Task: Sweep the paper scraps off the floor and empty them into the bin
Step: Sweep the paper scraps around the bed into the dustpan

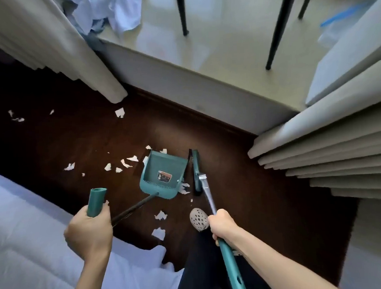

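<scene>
A teal dustpan (162,173) stands on the dark wooden floor (75,138), its thin dark pole running back to a teal grip held in my left hand (89,230). Beside the pan's right edge rests the teal broom head (196,172). My right hand (222,222) grips the broom's metal and teal handle. White paper scraps (122,163) lie scattered left of the pan, with more near my feet (159,232) and further off by the curtain (120,112). No bin is in view.
A beige curtain (72,51) hangs at the upper left and another (337,138) at the right. A raised pale platform (214,56) with black chair legs lies ahead. A white bed (37,249) fills the lower left. A spotted slipper (199,219) shows near my right hand.
</scene>
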A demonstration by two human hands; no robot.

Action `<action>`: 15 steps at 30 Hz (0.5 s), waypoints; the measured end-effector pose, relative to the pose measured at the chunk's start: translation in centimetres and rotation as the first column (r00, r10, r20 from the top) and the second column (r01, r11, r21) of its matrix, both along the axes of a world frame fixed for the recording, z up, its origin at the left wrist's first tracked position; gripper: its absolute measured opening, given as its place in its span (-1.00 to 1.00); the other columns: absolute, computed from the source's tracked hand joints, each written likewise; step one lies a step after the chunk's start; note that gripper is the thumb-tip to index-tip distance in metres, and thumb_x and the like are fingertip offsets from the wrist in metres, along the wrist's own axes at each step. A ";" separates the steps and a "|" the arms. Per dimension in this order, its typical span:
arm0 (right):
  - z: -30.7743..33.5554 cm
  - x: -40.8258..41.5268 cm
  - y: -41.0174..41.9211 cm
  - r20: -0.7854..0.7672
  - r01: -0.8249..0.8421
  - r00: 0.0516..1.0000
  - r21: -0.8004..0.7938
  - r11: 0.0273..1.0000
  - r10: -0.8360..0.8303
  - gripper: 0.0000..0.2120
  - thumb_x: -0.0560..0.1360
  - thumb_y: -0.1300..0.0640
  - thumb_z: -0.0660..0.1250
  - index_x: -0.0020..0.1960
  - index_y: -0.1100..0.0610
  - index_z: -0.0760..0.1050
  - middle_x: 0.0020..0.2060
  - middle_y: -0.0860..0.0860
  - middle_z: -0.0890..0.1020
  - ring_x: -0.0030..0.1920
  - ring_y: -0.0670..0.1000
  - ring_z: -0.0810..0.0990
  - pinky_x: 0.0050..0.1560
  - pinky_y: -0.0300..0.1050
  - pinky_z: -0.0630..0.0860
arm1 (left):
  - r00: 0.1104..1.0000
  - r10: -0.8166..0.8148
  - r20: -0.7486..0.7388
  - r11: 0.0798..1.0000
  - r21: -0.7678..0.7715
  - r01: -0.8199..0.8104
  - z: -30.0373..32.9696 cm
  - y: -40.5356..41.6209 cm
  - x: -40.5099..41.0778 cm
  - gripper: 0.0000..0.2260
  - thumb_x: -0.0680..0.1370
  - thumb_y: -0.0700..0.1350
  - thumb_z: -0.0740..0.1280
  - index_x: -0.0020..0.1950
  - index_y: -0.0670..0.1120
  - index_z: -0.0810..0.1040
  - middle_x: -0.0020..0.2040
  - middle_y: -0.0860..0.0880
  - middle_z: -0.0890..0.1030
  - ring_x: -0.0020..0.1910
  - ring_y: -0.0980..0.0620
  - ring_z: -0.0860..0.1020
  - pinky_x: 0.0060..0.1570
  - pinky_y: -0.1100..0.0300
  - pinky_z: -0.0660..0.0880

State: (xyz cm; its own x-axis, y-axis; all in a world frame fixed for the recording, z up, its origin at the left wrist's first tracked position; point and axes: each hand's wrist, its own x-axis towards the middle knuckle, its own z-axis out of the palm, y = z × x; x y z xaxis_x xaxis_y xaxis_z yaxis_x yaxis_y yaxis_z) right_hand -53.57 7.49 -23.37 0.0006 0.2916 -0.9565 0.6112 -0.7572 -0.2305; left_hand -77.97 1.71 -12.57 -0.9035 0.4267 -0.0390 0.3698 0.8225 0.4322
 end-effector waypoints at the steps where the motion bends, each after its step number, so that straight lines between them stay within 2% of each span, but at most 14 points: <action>1: 0.4 -0.5 0.5 0.008 -0.032 0.999 0.025 0.999 0.031 -0.89 0.54 0.20 0.12 -0.15 0.14 0.36 -0.27 0.14 0.51 -0.54 0.00 0.43 -0.58 -0.21 0.41 | 1.000 0.026 0.014 1.000 0.002 -0.026 0.1 -0.2 -0.2 -0.72 0.52 -0.19 0.41 -0.34 -0.24 0.45 -0.47 -0.13 0.40 -0.45 -0.11 0.35 -0.36 0.12 0.31; 5: 1.6 -1.9 3.8 0.056 -0.223 0.974 0.110 0.969 0.218 -0.86 0.55 0.18 0.14 -0.18 0.14 0.34 -0.20 0.16 0.53 -0.49 0.05 0.48 -0.58 -0.20 0.41 | 0.989 0.129 0.076 0.991 -0.029 -0.127 0.5 -1.6 -0.8 -0.70 0.50 -0.20 0.41 -0.39 -0.22 0.45 -0.51 -0.11 0.41 -0.49 -0.10 0.34 -0.39 0.18 0.26; 8: 1.8 -2.7 7.2 0.091 -0.360 0.932 0.146 0.921 0.350 -0.88 0.52 0.19 0.16 -0.19 0.17 0.35 -0.31 0.15 0.53 -0.46 0.10 0.52 -0.52 -0.15 0.43 | 0.957 0.259 0.129 0.966 -0.039 -0.256 0.9 -2.8 -0.8 -0.63 0.50 -0.20 0.41 -0.45 -0.14 0.35 -0.53 -0.09 0.36 -0.49 -0.09 0.31 -0.39 0.18 0.27; 11: 1.7 -3.7 10.1 0.099 -0.448 0.894 0.170 0.878 0.437 -0.79 0.53 0.14 0.17 -0.24 0.21 0.38 -0.45 0.13 0.51 -0.56 0.08 0.49 -0.57 -0.15 0.43 | 0.920 0.357 0.160 0.934 -0.043 -0.354 1.5 -3.6 0.2 -0.56 0.51 -0.20 0.41 -0.48 -0.06 0.27 -0.56 -0.04 0.28 -0.50 -0.04 0.25 -0.39 0.20 0.25; 15: 0.5 -6.5 13.8 0.129 -0.560 0.828 0.146 0.816 0.546 -0.74 0.57 0.15 0.13 -0.28 0.19 0.36 -0.49 0.14 0.51 -0.67 0.05 0.45 -0.60 -0.20 0.41 | 0.840 0.506 0.194 0.862 -0.085 -0.500 1.7 -4.3 1.7 -0.56 0.47 -0.24 0.38 -0.51 -0.07 0.24 -0.58 -0.04 0.24 -0.49 -0.06 0.21 -0.40 0.17 0.21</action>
